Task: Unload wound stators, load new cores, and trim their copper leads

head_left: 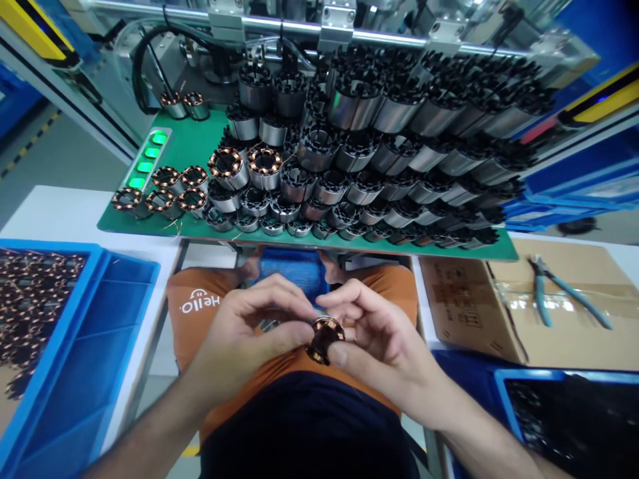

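Observation:
Above my lap I hold a copper-wound motor stator [323,340] between both hands, its ring face turned up toward me. My left hand [264,326] grips the stator's left side, thumb on the near rim and fingers behind it. On the other side my right hand [379,336] presses its thumb against the near right edge, with the index finger arched over the far side. The fingers partly cover the stator's outer wall. Beyond my hands, more copper-wound stators [227,166] rest on the green mat [200,140].
Stacked bare stators [357,106] with black insulators fill the mat. A strip of green-lit buttons [150,159] lies at left. A blue bin [130,266] of wound stators stands left. Teal-handled cutters [554,293] lie on a cardboard box [474,299], above another blue bin [504,392] of black parts.

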A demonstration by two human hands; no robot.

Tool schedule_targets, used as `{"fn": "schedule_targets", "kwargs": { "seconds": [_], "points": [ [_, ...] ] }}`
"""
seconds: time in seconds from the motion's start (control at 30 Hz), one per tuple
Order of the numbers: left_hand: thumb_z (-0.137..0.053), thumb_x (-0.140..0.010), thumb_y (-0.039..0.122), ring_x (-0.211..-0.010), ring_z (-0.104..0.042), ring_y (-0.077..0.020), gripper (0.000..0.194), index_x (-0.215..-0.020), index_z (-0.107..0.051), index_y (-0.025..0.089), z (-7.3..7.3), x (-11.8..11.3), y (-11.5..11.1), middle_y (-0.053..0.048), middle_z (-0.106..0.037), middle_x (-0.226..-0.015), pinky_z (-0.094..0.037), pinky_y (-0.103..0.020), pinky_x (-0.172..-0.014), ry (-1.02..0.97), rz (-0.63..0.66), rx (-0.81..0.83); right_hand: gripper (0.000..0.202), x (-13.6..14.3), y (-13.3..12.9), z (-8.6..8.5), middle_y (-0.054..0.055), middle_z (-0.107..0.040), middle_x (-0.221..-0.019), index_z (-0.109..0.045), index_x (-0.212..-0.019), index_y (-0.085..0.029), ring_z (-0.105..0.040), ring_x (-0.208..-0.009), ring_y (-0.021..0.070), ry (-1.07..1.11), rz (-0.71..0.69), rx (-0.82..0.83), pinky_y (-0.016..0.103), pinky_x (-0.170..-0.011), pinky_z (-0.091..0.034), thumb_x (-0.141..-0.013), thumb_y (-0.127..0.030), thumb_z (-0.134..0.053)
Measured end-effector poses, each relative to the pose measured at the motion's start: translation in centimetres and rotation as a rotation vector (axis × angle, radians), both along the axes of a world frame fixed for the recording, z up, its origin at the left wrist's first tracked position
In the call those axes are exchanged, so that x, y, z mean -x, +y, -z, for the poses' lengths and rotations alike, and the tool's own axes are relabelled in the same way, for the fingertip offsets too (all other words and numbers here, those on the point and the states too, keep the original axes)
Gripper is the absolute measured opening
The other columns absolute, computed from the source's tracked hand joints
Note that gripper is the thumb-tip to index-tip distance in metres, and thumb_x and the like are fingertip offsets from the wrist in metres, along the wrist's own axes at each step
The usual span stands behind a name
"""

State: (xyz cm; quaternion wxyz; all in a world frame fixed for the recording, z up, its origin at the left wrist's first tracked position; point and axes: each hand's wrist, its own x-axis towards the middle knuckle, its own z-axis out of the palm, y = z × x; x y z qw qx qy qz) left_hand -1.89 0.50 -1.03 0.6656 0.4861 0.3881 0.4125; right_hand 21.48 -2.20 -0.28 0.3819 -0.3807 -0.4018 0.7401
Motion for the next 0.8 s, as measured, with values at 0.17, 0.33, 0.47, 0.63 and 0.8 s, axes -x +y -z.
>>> {"fn": "schedule_targets", "kwargs": {
  "seconds": [0.17, 0.33, 0.47, 0.63, 0.8],
  "points": [
    [-0.082, -0.107, 0.036, -0.094, -0.064, -0.0151, 0.019, -0.092, -0.079, 0.026, 0.5, -0.8, -0.8, -0.004, -0.065, -0.103, -0.057, -0.019, -0.085, -0.028, 0.01, 0.103, 0.042, -0.1, -0.3, 0.4, 0.0, -0.072, -0.109, -0.073, -0.136, -0.031, -0.069, -0.093, 0.0105, -0.007, 0.0, -0.007, 0.023, -0.087, -0.057, -0.099, -0.027, -0.092],
    [-0.073, -0.11, 0.049, -0.089, -0.063, -0.0183, 0.028, -0.1, -0.074, 0.023, 4.3, -0.8, -1.8, -0.005, -0.066, -0.097, -0.056, -0.025, -0.079, 0.071, -0.036, 0.238, 0.036, -0.9, 0.0, 0.1, 0.002, -0.075, -0.108, -0.071, -0.138, -0.032, -0.072, -0.089, 0.0123, 0.084, 0.078, -0.043, 0.024, -0.08, -0.058, -0.105, -0.035, -0.085],
    [-0.069, -0.114, 0.041, -0.115, -0.068, -0.0159, 0.014, -0.112, -0.066, 0.028, 3.6, 0.4, -1.9, -0.001, -0.072, -0.122, -0.054, -0.026, -0.104, 0.29, -0.232, -0.069, 0.043, -1.1, 0.8, -0.7, 0.001, -0.075, -0.107, -0.066, -0.142, -0.035, -0.067, -0.087, 0.0109, -0.073, 0.083, -0.066, 0.023, -0.081, -0.056, -0.105, -0.036, -0.086],
    [-0.097, -0.095, 0.056, -0.143, -0.068, -0.0189, 0.067, -0.144, -0.059, 0.029, -0.9, 0.1, -1.1, -0.002, -0.075, -0.144, -0.046, -0.031, -0.134, 0.555, -0.109, -0.709, 0.059, -0.4, 0.8, -0.8, -0.001, -0.067, -0.105, -0.056, -0.157, -0.035, -0.06, -0.088, 0.0118, -0.176, 0.029, -0.098, 0.025, -0.086, -0.054, -0.106, -0.037, -0.085],
    [-0.088, -0.106, 0.042, -0.124, -0.081, -0.0145, 0.058, -0.152, -0.054, 0.03, -1.5, -0.7, -1.0, 0.001, -0.083, -0.136, -0.066, -0.019, -0.11, 0.49, -0.023, -0.668, 0.06, -0.2, 0.5, -1.3, -0.001, -0.067, -0.104, -0.055, -0.16, -0.035, -0.063, -0.091, 0.0153, -0.212, -0.03, -0.154, 0.03, -0.088, -0.056, -0.106, -0.033, -0.082]
  ]
}}
